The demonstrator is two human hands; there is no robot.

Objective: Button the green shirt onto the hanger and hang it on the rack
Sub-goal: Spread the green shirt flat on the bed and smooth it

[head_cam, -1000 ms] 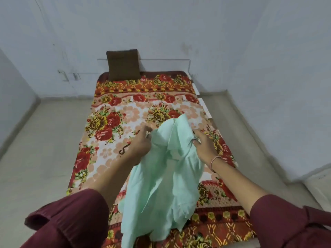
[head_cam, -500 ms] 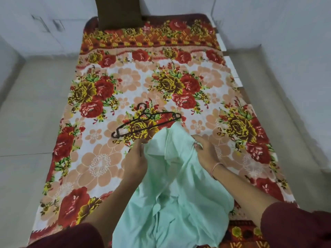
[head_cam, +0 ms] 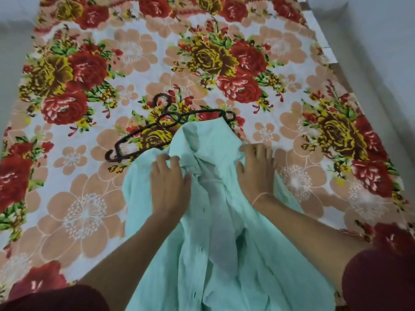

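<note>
Head view: green shirt [head_cam: 220, 232] lies crumpled on the floral bedspread [head_cam: 85, 209], collar end away from the person. Thin, limp, light; it'll bunch and slide, so take it at the collar or shoulder seams. Left hand [head_cam: 169, 178] pinches fabric near the collar; right hand [head_cam: 256, 171] presses flat, fingers spread, gripping nothing. Beyond, dark hanger [head_cam: 143, 133], partly under the collar.

You are in a home bedroom: a bed covered with a floral blanket [head_cam: 89, 198] fills your view, plain pale floor [head_cam: 13, 52] on the left, a bare wall [head_cam: 381, 52] on the right.
</note>
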